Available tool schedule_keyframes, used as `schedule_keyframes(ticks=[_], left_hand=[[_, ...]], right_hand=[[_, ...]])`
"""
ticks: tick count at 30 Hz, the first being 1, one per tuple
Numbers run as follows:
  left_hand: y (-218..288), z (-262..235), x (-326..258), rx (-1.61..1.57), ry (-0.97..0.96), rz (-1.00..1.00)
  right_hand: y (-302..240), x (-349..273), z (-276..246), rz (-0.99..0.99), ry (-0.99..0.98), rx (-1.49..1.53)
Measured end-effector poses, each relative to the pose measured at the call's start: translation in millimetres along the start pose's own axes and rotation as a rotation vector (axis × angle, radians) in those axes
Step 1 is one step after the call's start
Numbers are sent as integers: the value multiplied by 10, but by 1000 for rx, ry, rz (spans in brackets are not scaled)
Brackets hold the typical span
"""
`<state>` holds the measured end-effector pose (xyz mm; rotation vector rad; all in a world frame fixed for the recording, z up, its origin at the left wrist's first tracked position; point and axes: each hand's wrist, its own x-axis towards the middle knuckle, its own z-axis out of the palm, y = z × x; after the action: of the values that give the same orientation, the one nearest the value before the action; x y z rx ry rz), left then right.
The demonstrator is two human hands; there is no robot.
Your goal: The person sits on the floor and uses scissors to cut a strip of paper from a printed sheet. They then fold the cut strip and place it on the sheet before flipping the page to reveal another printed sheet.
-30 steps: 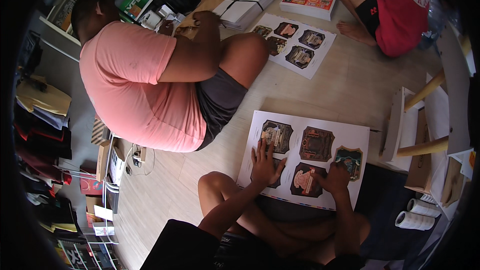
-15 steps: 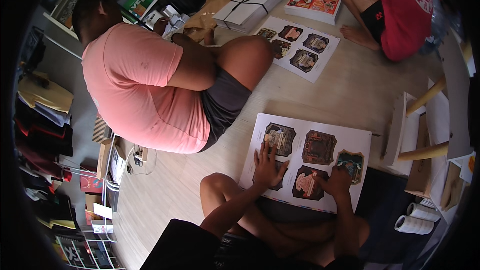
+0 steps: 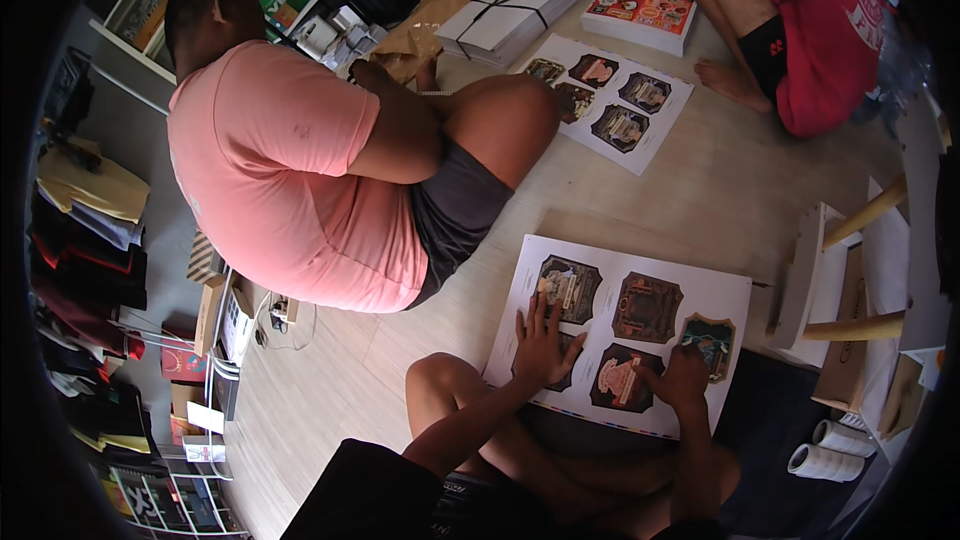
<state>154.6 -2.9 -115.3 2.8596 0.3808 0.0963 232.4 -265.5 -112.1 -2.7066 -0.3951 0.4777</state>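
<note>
A large white printed sheet (image 3: 505,340) lies in front of my crossed legs, bearing several dark, ornate labels. My left hand (image 3: 543,348) is spread flat on its left part, fingers apart, partly covering a lower label. Over the right part, my right hand (image 3: 682,378) has curled fingers, with the thumb pointing left toward a dark label with a pink centre (image 3: 622,376). Its knuckles meet the lower edge of a teal label with a tan border (image 3: 710,343). Whatever those fingers hold, if anything, is hidden. A brown label (image 3: 647,306) shows uncovered between the hands.
A person in a pink shirt (image 3: 280,170) sits at left; another in a red top (image 3: 825,40) sits far right. Beyond my sheet lie a similar sheet (image 3: 650,145), a tied paper stack (image 3: 510,10) and a colourful printed stack (image 3: 640,5). White rolls (image 3: 828,460) and a wooden-legged stool (image 3: 855,330) are at right.
The whole view has shifted slightly, so everything sits a little lower and further right. My hands keep nearly the same places on the sheet. The pink-shirted person's far hand has dropped from sight.
</note>
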Motion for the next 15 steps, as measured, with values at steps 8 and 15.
schedule_keyframes(ticks=[8, 15], left_hand=[[8, 5, 2, 16, -6, 6], [0, -6, 11, 24, -9, 8]], right_hand=[[1, 4, -28, -3, -18, 7], [8, -2, -32, -28, 2, 22]])
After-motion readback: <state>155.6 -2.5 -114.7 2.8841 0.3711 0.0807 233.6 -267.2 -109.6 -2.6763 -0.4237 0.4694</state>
